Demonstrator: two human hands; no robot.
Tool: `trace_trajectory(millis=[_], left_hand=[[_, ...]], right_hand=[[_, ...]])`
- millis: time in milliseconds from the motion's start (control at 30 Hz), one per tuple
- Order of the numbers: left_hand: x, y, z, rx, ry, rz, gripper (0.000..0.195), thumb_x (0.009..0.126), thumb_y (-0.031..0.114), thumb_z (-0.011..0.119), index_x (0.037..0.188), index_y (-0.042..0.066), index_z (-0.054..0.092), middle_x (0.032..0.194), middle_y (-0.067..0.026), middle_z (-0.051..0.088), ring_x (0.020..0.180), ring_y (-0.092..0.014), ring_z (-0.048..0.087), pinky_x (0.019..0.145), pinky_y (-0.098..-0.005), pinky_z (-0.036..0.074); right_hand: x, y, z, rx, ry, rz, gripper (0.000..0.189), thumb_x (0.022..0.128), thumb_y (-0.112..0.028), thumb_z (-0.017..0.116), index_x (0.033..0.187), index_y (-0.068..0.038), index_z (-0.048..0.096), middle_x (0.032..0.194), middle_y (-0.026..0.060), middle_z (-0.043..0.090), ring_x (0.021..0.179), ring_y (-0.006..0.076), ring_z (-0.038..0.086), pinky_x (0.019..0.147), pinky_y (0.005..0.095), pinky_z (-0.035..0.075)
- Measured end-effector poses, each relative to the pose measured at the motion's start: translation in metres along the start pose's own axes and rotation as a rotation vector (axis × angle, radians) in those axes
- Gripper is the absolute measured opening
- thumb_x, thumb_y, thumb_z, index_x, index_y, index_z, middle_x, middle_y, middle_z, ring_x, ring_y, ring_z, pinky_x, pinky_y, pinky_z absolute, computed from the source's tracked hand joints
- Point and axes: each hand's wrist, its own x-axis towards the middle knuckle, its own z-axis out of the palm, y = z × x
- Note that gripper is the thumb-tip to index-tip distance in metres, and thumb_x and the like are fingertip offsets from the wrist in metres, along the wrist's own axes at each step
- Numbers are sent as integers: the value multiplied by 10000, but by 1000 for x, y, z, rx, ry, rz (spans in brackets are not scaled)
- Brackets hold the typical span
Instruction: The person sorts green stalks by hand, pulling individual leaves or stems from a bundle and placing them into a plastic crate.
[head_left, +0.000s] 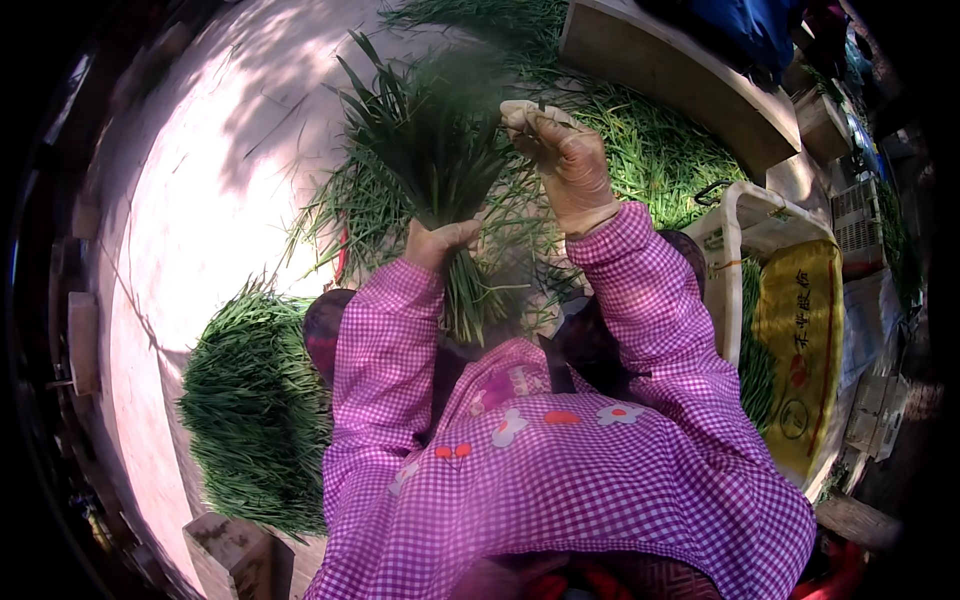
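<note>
My left hand (442, 241), in a thin pale glove, grips a bunch of long green leaves (431, 161), possibly Chinese chives, near its lower end. The leafy tips fan out upward, and the pale stalks hang below the fist. To the right of the bunch, my right hand (566, 154) is raised in a similar glove, its fingers bent and thumb near the fingertips; a small dark scrap shows at them. Whether it pinches that scrap cannot be made out. Loose leaves (360, 210) lie on the ground beneath the bunch.
A neat pile of green leaves (251, 409) lies at the left. Right of me stands a white plastic crate (731, 277) with greens and a yellow woven sack (799, 360). More cut leaves (660, 161) lie ahead by a wooden board (675, 82). A wooden block (229, 551) stands at lower left.
</note>
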Motion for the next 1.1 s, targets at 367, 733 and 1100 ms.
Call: trace_trajectory(millis=[367, 733, 1100], left_hand=[[-7, 5, 1, 37, 125, -122, 355, 696, 57, 697, 1028, -40, 612, 832, -80, 616, 661, -164, 587, 591, -290, 487], [-5, -3, 1, 2, 35, -31, 303, 687, 73, 703, 953, -2, 579, 700, -71, 591, 585, -171, 590, 537, -286, 493], [-8, 1, 0, -83, -149, -75, 312, 677, 78, 669, 953, -26, 567, 684, -76, 579, 549, -163, 577, 503, -270, 475]], right_hand=[[-4, 5, 24, -1164, -279, -800, 179, 795, -113, 681, 965, -58, 687, 997, 61, 661, 931, 225, 622, 867, 341, 474], [-15, 43, 20, -1818, -246, -770, 360, 816, -294, 609, 1129, -116, 621, 1196, 19, 568, 1098, 219, 512, 972, 444, 355], [-17, 46, 25, -1658, -253, -624, 294, 797, -309, 660, 1000, -96, 669, 1126, 44, 609, 1072, 225, 548, 959, 403, 370]])
